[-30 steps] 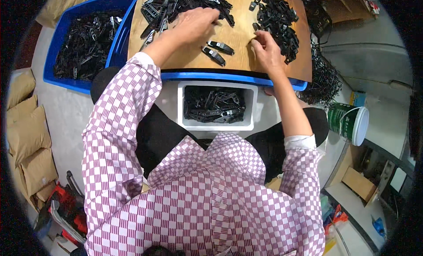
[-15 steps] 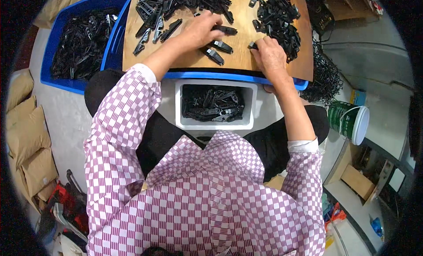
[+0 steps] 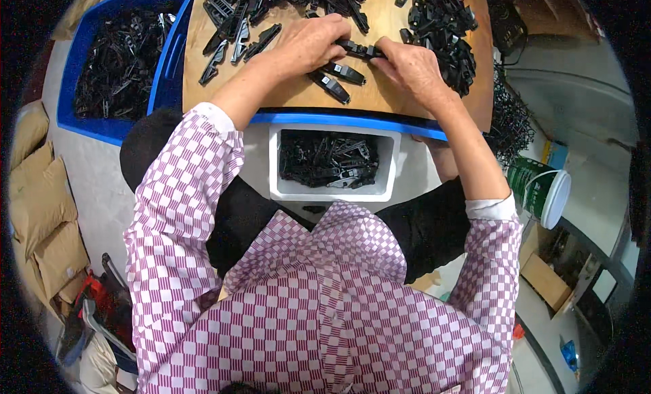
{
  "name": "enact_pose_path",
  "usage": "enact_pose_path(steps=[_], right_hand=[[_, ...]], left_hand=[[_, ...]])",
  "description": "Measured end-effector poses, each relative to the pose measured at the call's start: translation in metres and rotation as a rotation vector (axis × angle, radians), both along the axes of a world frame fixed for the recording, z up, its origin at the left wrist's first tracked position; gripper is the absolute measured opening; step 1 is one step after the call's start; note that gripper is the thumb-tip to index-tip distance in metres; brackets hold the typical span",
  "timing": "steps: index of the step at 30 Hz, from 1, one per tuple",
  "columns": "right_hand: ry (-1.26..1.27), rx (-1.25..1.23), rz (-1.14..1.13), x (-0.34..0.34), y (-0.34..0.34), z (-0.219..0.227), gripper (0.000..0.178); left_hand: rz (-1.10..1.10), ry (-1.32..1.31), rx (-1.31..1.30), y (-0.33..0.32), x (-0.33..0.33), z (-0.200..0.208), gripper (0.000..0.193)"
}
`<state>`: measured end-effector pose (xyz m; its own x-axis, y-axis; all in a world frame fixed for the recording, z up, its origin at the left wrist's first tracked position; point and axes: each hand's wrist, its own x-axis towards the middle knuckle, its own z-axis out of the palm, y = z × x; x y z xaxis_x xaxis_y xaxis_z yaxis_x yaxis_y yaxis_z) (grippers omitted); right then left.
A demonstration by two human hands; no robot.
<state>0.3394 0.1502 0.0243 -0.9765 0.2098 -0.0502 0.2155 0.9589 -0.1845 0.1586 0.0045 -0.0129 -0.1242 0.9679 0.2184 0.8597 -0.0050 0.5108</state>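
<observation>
My left hand (image 3: 313,44) is closed on a long black plastic part (image 3: 352,48) over the wooden board. Against the right end of that part, my right hand (image 3: 411,67) pinches a small black plastic piece (image 3: 373,51); whether the two are joined I cannot tell. Two more long black parts (image 3: 330,87) lie just below my left hand. A heap of long black parts (image 3: 237,14) spreads over the board's far left. At the far right is a heap of small black pieces (image 3: 444,34).
The wooden board (image 3: 285,95) rests on a blue-rimmed tub (image 3: 393,127). Below its near edge stands a white foam box (image 3: 274,165) holding black parts. To the left is a blue bin (image 3: 68,89) of black parts; to the right, a green bucket (image 3: 534,187) and dark tangled scraps (image 3: 512,123).
My right hand has moved left from the small-piece heap, bringing a small piece to the end of the long part. My left hand keeps its hold; the view has shifted slightly.
</observation>
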Motion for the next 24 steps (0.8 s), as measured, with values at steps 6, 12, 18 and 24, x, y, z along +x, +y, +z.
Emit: enact_pose_path(steps=[6, 12, 18, 24], right_hand=[[0.044, -0.057, 0.026, -0.001, 0.003, -0.016, 0.022], [0.109, -0.095, 0.019, -0.026, -0.01, -0.02, 0.025], [0.13, -0.088, 0.063, -0.009, -0.02, -0.024, 0.023], [-0.127, -0.208, 0.18, 0.032, -0.055, -0.008, 0.023]], left_hand=[[0.017, 0.014, -0.021, 0.0, 0.006, 0.005, 0.022], [0.051, 0.054, -0.053, -0.001, 0.005, 0.002, 0.027], [0.148, 0.047, -0.096, -0.016, 0.003, 0.011, 0.029], [0.103, 0.074, -0.185, -0.031, -0.024, 0.0, 0.037]])
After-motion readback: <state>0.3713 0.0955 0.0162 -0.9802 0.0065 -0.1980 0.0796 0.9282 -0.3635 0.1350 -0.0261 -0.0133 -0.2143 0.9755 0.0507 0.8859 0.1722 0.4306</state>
